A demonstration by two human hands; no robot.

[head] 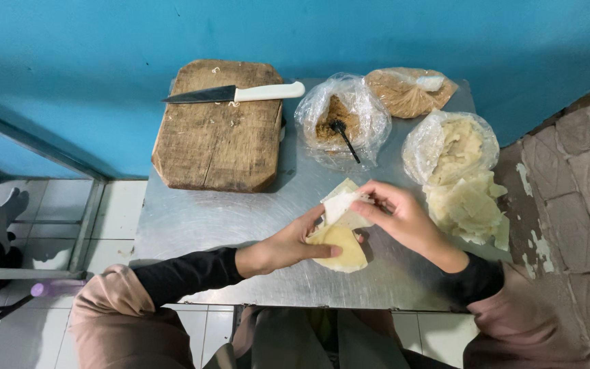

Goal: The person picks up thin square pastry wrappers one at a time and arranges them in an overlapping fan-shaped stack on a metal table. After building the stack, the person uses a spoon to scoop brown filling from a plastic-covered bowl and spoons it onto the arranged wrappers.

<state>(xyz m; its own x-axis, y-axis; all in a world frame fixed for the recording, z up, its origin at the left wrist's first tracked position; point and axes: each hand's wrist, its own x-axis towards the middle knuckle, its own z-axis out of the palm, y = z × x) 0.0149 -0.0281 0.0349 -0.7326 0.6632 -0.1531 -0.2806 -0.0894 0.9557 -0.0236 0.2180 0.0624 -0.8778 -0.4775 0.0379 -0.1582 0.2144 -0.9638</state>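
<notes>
At the near edge of the steel desk [192,219], the left hand [293,242] presses a pale dough sheet [344,251] flat while the right hand [397,215] pinches a folded white wrapper [339,205] (its lower part hidden behind the fingers).

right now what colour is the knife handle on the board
White, above a dark blade; the knife shows clearly in the head view.

Setting: small food-preparation kitchen. You worked at a steel tabletop [192,219] against a blue wall [90,41], over a white tiled floor [114,205]. You had a worn wooden chopping board [216,137], a white-handled knife [237,93] and clear bags of fillings [339,119] beside stacked dough wrappers [469,208].
</notes>
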